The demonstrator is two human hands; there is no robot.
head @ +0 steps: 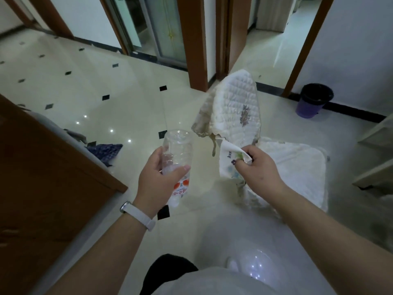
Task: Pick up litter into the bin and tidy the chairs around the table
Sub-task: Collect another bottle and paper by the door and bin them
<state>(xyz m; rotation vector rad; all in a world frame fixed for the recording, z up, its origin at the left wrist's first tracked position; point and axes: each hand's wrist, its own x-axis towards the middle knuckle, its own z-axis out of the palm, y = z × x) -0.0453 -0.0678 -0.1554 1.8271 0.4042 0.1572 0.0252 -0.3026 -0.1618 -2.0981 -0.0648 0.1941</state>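
Holding one bottle [177, 158], one diaper [236, 111]; one bin [314, 101].

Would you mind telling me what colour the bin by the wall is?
The bin is purple with a black liner; head view.

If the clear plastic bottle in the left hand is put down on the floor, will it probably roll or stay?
The bottle looks empty, so it is probably very light. Its round body would likely roll on the glossy tiled floor. The left hand wraps it easily; its thin wall may dent.
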